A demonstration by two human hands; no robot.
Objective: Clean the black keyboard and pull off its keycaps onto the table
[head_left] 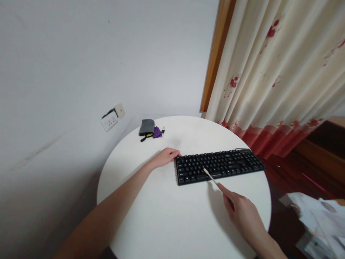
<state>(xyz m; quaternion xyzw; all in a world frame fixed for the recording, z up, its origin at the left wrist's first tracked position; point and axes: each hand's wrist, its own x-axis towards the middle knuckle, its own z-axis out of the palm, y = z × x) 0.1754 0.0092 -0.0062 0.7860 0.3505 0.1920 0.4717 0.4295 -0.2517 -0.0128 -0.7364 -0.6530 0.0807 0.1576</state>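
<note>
A black keyboard (219, 163) lies flat on the round white table (161, 212). My left hand (167, 157) rests at the keyboard's upper left corner, its fingers closed against that edge; the fingertips are partly hidden. In my right hand (241, 212), below the keyboard, a pale toothbrush (211, 177) is pinched between thumb and fingers. Its head points up and left, over the keys just above the space bar. Whether the bristles touch the keys I cannot tell.
Near the table's back left edge lie a folded grey cloth (147, 127), a small purple cloth (157, 132) and a black binder clip (163, 131). A wall socket (110, 121) is at left. Curtains (250, 82) hang behind at right; plastic bags (318, 223) lie lower right.
</note>
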